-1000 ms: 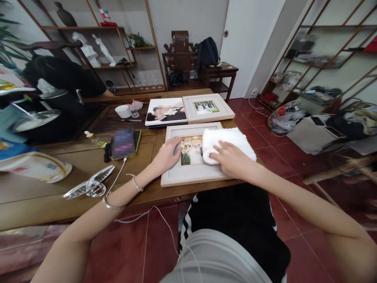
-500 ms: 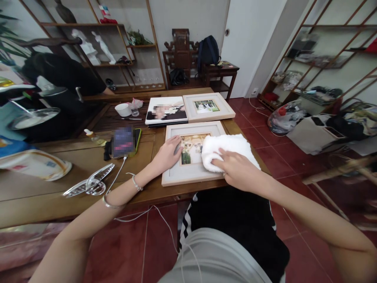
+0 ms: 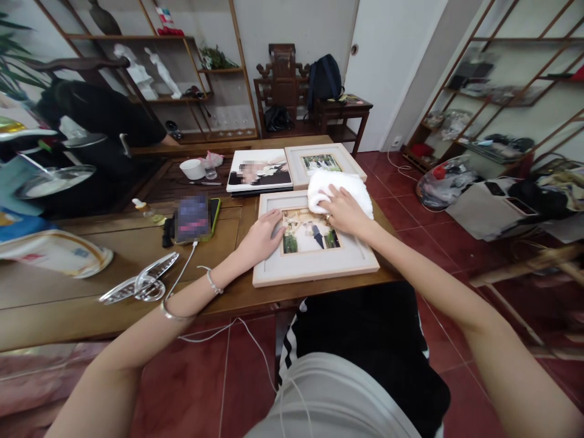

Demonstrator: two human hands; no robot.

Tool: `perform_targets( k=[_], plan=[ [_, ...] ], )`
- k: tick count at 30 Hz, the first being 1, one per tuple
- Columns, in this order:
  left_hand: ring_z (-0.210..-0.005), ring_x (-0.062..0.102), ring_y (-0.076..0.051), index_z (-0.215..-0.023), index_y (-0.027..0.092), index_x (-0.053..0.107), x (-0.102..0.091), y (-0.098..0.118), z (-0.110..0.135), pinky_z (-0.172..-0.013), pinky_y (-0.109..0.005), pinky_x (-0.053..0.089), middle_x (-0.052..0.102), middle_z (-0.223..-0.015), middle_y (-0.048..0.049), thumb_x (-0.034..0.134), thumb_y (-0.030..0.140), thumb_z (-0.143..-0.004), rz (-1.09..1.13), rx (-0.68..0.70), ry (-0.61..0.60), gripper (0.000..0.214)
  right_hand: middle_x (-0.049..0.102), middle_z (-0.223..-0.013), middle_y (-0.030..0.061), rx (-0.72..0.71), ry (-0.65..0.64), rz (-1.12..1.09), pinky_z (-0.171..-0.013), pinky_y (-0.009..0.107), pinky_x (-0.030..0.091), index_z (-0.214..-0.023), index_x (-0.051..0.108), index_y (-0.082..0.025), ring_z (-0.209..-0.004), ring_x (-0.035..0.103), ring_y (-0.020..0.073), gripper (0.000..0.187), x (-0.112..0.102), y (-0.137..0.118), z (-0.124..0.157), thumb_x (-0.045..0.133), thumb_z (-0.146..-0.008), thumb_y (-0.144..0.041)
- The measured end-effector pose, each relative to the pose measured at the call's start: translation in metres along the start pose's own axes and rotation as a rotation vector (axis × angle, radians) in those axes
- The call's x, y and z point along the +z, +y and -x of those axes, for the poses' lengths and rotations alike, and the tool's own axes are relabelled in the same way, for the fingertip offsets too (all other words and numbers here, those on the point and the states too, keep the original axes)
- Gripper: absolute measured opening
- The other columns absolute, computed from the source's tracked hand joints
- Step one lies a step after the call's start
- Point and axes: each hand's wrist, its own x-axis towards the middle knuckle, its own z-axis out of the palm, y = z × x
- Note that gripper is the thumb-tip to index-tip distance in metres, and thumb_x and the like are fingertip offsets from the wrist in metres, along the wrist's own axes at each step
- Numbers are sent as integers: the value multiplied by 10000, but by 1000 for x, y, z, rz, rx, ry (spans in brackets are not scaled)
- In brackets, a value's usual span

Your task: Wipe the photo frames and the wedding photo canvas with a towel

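Observation:
A picture frame [image 3: 314, 277] with a pale wooden border and a small photo in its middle lies flat near the table's front edge. My left hand [image 3: 263, 238] rests on its left side, fingers stretched over the glass toward the photo. In my right hand [image 3: 345, 211] is a folded white cloth [image 3: 342, 185], pressed against the frame's upper right part and hiding that corner. Behind lie a second pale frame [image 3: 358, 174] and a portrait panel [image 3: 259, 169].
Left on the wooden table [image 3: 223, 252] are a silver hair claw clip [image 3: 139, 281], a phone [image 3: 215, 218] on a white cable, a dropper bottle [image 3: 148, 211] and a white cup [image 3: 192, 168]. A dark-clothed person [image 3: 109, 112] is at the far left.
My right hand has moved the white cloth away from me, from the frame's right middle to its upper right, uncovering the whole photo. My left hand stays in place.

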Motion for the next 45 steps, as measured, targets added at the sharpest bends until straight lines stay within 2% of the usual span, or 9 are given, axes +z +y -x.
perform_targets(
  k=[4, 9, 13, 18, 27, 32, 37, 41, 45],
  plan=[
    [-1402, 430, -288, -1323, 94, 550, 1, 0, 0, -1158, -477, 381, 530, -1439, -187, 429, 341, -957, 11, -23, -3, 459, 512, -1469, 166, -87, -69, -27, -1102, 545, 319, -1217, 644, -115, -1402, 366, 381, 415, -15, -20, 30, 493, -833, -71],
    [-1393, 438, -303, -1309, 84, 554, 2, -1, 0, -1139, -483, 406, 540, -1425, -195, 432, 327, -959, -14, -24, -14, 443, 556, -1420, 179, -179, -212, -143, -1095, 539, 369, -1145, 679, -137, -1377, 432, 356, 386, -53, -51, 83, 534, -799, -46],
    [-1394, 439, -294, -1301, 88, 556, 3, -1, 0, -1139, -477, 406, 545, -1419, -194, 418, 317, -967, -19, -2, -5, 428, 501, -1480, 172, -256, -209, -228, -1119, 552, 367, -1167, 670, -147, -1407, 403, 368, 411, -62, -68, 106, 575, -779, -52],
    [-1384, 451, -308, -1285, 67, 567, 3, -3, 0, -1145, -471, 402, 552, -1408, -204, 423, 313, -962, -41, 23, -6, 431, 478, -1498, 175, -186, -126, -235, -1156, 550, 316, -1217, 643, -148, -1434, 366, 354, 403, -37, -62, 89, 589, -820, -114],
    [-1389, 444, -313, -1301, 60, 564, 2, -6, -1, -1159, -488, 383, 545, -1417, -207, 432, 311, -956, -33, 69, -4, 447, 544, -1417, 225, 4, 68, -133, -1149, 558, 272, -1307, 575, -100, -1431, 368, 341, 400, -1, -7, 12, 424, -964, -240],
    [-1387, 446, -313, -1319, 91, 560, 3, -6, -2, -1156, -513, 380, 544, -1426, -186, 434, 320, -956, -20, 49, -7, 448, 533, -1438, 191, -47, 18, -73, -1132, 643, 213, -1279, 595, -111, -1455, 299, 378, 396, 6, 5, -11, 425, -929, -183],
    [-1406, 420, -307, -1350, 37, 532, 5, -6, -2, -1166, -491, 368, 510, -1448, -219, 421, 328, -962, -14, 30, -18, 498, 512, -1469, 167, -126, -70, -164, -1112, 698, 187, -1265, 615, -154, -1470, 276, 366, 404, -6, -15, 13, 421, -910, -137],
    [-1417, 401, -306, -1389, 45, 500, 6, -6, -1, -1152, -502, 382, 476, -1481, -207, 406, 341, -966, -22, -10, -23, 524, 621, -1348, 149, -167, -171, -264, -1133, 679, 187, -1225, 645, -172, -1470, 290, 341, 381, -28, -40, 50, 435, -911, -124],
    [-1416, 405, -297, -1382, 57, 508, 7, -8, 0, -1160, -486, 373, 472, -1484, -208, 400, 347, -970, -23, -5, -24, 515, 575, -1408, 155, -191, -247, -347, -1121, 692, 227, -1213, 644, -170, -1472, 284, 353, 388, -50, -68, 83, 457, -884, -81]
  ],
)
